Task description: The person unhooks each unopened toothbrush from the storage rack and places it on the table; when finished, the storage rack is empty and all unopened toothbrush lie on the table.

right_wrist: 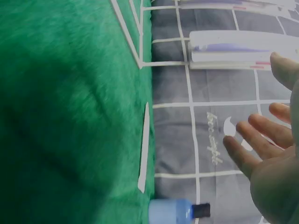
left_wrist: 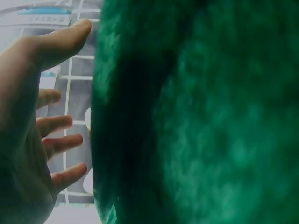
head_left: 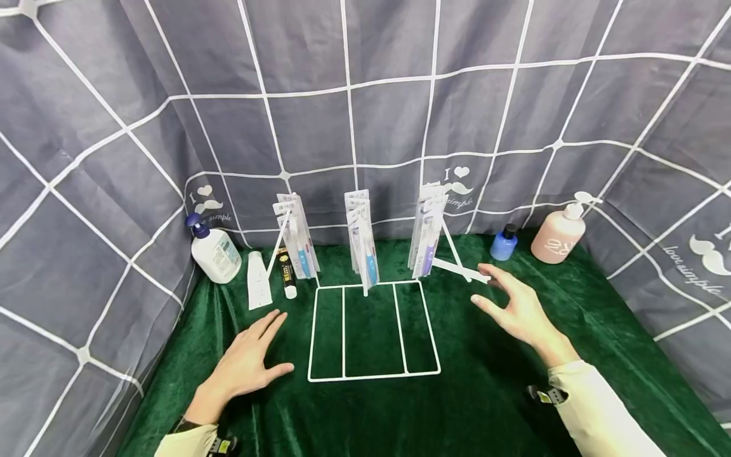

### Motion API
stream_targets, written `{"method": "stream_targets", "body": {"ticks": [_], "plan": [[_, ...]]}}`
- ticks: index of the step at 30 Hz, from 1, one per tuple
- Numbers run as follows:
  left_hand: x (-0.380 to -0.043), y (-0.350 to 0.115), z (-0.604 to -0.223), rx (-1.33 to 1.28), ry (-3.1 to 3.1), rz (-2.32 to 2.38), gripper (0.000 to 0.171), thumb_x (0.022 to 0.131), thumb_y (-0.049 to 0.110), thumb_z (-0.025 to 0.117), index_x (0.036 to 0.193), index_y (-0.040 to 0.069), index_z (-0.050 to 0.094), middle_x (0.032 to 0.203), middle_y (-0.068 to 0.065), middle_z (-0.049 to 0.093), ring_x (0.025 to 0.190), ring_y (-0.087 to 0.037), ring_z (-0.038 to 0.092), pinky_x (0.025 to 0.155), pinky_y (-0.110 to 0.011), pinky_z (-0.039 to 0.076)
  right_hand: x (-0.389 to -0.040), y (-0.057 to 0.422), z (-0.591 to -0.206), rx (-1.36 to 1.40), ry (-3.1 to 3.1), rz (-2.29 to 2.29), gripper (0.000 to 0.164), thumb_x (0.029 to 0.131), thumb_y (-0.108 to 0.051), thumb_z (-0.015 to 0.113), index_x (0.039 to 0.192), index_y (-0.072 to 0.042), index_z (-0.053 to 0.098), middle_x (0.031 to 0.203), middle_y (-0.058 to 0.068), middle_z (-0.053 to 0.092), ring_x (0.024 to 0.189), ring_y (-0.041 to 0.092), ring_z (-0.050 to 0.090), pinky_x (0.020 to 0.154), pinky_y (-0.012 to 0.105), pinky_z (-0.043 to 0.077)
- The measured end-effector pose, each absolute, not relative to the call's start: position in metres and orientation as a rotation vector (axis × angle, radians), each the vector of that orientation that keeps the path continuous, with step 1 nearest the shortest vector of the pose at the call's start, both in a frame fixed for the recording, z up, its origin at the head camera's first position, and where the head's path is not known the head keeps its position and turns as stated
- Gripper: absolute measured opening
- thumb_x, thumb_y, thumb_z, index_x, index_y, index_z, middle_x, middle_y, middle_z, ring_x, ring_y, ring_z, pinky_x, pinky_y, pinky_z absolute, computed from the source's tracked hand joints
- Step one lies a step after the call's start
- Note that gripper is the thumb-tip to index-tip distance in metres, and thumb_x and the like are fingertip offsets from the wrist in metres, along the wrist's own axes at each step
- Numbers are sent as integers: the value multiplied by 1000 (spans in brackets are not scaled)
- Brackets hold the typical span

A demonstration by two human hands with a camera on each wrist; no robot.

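Observation:
My left hand (head_left: pixel 242 362) hovers over the green cloth, fingers extended and thumb apart, holding nothing. Nearest to it are a white squeeze tube (head_left: pixel 259 285) and a black tube with a white cap (head_left: pixel 288 274). On the other side, my right hand (head_left: pixel 516 308) has its fingers spread and holds nothing; in the right wrist view a white flat strip (right_wrist: pixel 145 149) lies on the cloth, apart from the fingers. Between the hands stands a white wire rack (head_left: pixel 374 379). Packaged toothbrushes hang on it in three rows: left (head_left: pixel 297 238), middle (head_left: pixel 362 238) and right (head_left: pixel 428 231).
A white pump bottle (head_left: pixel 217 257) with a blue top stands at the back left. At the back right are a small blue bottle (head_left: pixel 504 244) with a black cap and a pink pump bottle (head_left: pixel 556 238). A grey curtain (head_left: pixel 394 127) with white lines surrounds the green cloth (head_left: pixel 377 419).

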State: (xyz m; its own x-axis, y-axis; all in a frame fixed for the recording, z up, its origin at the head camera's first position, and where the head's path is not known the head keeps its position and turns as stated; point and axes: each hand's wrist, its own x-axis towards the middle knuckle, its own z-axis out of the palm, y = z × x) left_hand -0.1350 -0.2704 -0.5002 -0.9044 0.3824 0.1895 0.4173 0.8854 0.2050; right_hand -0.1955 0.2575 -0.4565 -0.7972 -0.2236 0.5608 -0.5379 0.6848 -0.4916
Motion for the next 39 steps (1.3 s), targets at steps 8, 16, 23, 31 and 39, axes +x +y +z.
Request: {"method": "stream_targets", "body": {"ticks": [8,16,23,31,39], "plan": [[-139,-261,-503,-722,-2874,-365,95,69,66,63,144,19,28,144,-8,34,128,-25,35,95,-52,33,-203,230,-431,804,-2163,1347,55,69,15,69,120,7,53,109,22,61,96,27,61,83,21,48],[-143,-258,-507,-741,-2916,-354,98,65,70,62,143,19,31,143,-4,34,129,-20,32,100,-51,28,-212,211,-419,849,-2016,1591,45,69,25,62,111,18,51,103,27,58,89,23,62,79,26,51],[-147,-253,-509,-780,-2938,-356,102,64,76,58,143,18,30,144,-3,32,130,-19,30,99,-52,28,-224,198,-413,865,-1953,1644,44,69,27,59,111,17,50,100,30,56,93,21,61,82,24,49],[-153,-250,-509,-857,-2938,-313,108,61,80,55,142,13,32,145,-9,31,132,-25,29,101,-51,27,-240,185,-403,893,-1805,1745,51,67,30,57,112,23,38,101,29,52,93,24,58,82,31,48],[-156,-247,-510,-874,-2970,-294,108,60,79,57,142,11,33,145,-10,32,133,-25,30,105,-47,27,-252,180,-403,942,-1738,1761,54,67,27,60,114,20,35,104,13,54,94,22,58,83,34,47]]}}
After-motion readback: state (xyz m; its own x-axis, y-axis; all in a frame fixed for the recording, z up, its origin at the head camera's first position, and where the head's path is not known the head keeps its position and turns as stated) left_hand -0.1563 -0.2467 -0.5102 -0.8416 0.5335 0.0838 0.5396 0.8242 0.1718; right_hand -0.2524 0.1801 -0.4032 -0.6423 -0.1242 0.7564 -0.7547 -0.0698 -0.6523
